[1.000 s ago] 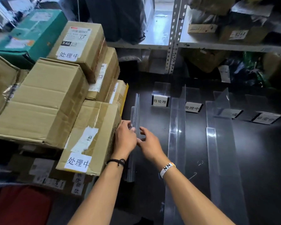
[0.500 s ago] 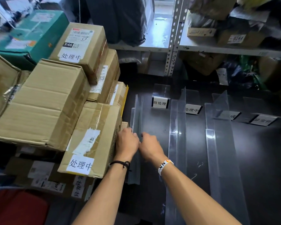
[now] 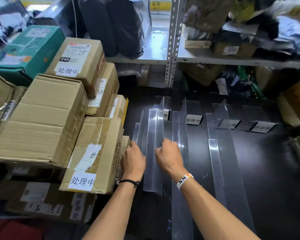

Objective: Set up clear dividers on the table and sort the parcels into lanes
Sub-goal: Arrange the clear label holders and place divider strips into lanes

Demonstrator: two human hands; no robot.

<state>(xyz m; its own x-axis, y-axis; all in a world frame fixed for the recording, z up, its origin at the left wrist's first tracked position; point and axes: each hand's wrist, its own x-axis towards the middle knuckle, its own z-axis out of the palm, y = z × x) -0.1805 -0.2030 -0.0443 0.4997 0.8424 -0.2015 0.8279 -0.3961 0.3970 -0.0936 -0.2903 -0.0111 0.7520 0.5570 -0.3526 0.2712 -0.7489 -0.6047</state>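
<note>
Pinching clear divider (image 3: 151, 170) in right hand (image 3: 169, 155) on dark surface (image 3: 267, 170); cannot tell grip of left hand (image 3: 132, 160) beside stacked parcels (image 3: 93, 153).

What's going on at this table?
A person is setting up clear dividers on a table. The right hand grips the second divider; the left hand is at the leftmost divider beside the stacked boxes, its grip hidden. A third divider and a fourth divider stand to the right. No parcels are in the lanes.

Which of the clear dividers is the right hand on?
The second clear divider from the left, its upright fin pinched by the right hand. The next divider and the far-right divider stand untouched.
</note>
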